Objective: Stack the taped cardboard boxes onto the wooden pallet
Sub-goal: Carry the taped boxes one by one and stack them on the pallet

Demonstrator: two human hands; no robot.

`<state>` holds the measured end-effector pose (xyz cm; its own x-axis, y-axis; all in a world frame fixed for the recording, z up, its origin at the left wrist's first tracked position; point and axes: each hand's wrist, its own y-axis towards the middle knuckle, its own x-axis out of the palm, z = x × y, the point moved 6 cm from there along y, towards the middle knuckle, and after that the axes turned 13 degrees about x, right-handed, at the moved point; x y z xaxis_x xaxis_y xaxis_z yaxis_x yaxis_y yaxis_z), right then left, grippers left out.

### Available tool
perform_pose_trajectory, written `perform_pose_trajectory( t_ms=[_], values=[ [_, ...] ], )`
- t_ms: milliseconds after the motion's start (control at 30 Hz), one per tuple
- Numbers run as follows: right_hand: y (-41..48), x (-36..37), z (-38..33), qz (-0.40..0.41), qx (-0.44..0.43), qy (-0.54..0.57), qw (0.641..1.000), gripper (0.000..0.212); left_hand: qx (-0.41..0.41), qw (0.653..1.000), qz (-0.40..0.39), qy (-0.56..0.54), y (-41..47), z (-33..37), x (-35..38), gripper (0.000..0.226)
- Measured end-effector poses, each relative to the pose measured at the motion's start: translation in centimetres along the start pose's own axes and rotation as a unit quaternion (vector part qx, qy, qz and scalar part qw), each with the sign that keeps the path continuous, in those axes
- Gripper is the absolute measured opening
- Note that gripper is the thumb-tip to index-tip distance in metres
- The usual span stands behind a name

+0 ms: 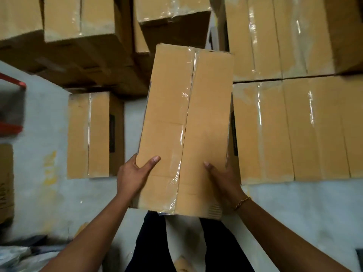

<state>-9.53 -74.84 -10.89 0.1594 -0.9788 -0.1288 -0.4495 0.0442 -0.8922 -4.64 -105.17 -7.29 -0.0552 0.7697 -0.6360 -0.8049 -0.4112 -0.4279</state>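
Head view is showing both hands carrying a long taped box in the middle of the frame, its clear tape seam running away from the person. The left hand is gripping the near left corner with the thumb lying across the top, and the right hand, a gold bracelet at its wrist, is clasping the near right edge the same way. Just beside it a row of boxes is filling the right of the frame, a single box is sitting on the pale floor at centre left, and stacked boxes are crowding the upper left.
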Motion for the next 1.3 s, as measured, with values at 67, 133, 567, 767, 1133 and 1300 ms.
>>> perform_pose_trajectory(
  t_ms=[67, 133, 567, 767, 1133, 1300],
  values=[
    [0.0, -4.1, -0.6, 0.023, -0.016, 0.007, 1.0, 0.07, 0.016, 1.0, -0.011, 0.008, 0.0, 3.5, 2.5, 0.064],
    [0.0, -7.9, -1.0, 0.034, -0.019, 0.027, 0.999, 0.083, 0.032, 0.999, -0.024, 0.009, 0.1, 6.5, 5.1, 0.062],
    [3.2, -25.0, -5.7, 0.084, -0.01, 0.105, 0.991, 0.078, 0.116, 0.988, -0.097, 0.033, 5.6, 21.5, 18.7, 0.054],
    [7.1, -29.0, -11.7, 0.118, -0.014, 0.095, 0.988, 0.091, 0.141, 0.981, -0.118, 0.056, 11.8, 27.3, 21.7, 0.065],
    [14.9, -38.5, -22.7, 0.117, -0.054, 0.052, 0.99, 0.088, 0.14, 0.986, -0.08, 0.034, 18.7, 37.3, 28.0, 0.062],
    [16.9, -43.9, -27.4, 0.098, -0.085, 0.024, 0.991, 0.051, 0.139, 0.989, -0.04, 0.013, 19.4, 42.5, 31.7, 0.07]
  ],
)
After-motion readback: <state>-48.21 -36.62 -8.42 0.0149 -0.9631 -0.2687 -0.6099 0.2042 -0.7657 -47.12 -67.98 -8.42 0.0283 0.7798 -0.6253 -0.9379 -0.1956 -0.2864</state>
